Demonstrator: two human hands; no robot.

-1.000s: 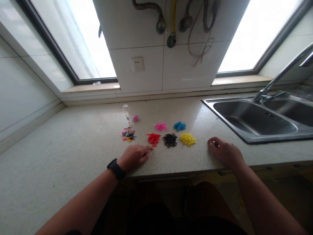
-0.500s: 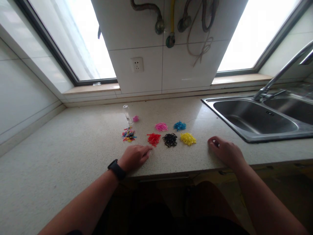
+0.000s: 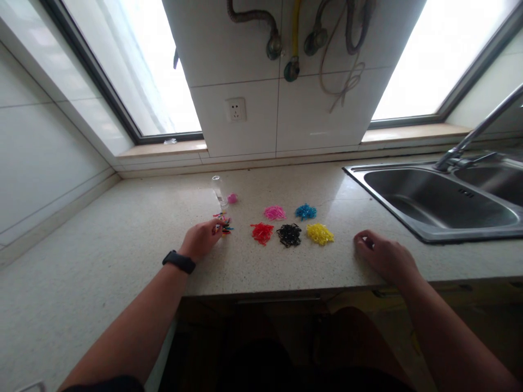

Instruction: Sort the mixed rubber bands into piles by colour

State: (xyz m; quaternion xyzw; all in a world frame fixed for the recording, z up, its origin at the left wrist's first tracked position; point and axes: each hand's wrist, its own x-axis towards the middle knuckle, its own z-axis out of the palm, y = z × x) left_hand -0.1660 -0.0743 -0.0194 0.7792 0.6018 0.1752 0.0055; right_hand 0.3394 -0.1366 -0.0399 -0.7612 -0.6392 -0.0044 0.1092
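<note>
My left hand [image 3: 203, 239] is over a mixed pile of small thin coloured pieces [image 3: 226, 231], its fingertips bent together among them. Whatever sits between those fingertips is too small to make out. My right hand [image 3: 383, 255] rests on the counter at the right, thumb and fingers curled together with nothing visible in them. Between the hands lie sorted piles of similar small pieces: red [image 3: 262, 233], black [image 3: 289, 235], yellow [image 3: 320, 234], pink [image 3: 274, 212] and blue [image 3: 306, 211]. Their exact kind is unclear.
Behind the mixed pile stands a clear bottle [image 3: 219, 190], beside a small pink object [image 3: 232, 198]. A steel sink [image 3: 412, 193] with a faucet [image 3: 478, 128] is set into the counter [image 3: 134, 234] at the right. The tiled wall holds a socket [image 3: 236, 109] and pipes.
My left hand has moved left from beside the red pile to the mixed pile. My right hand stays resting on the counter. The view has shifted slightly.
</note>
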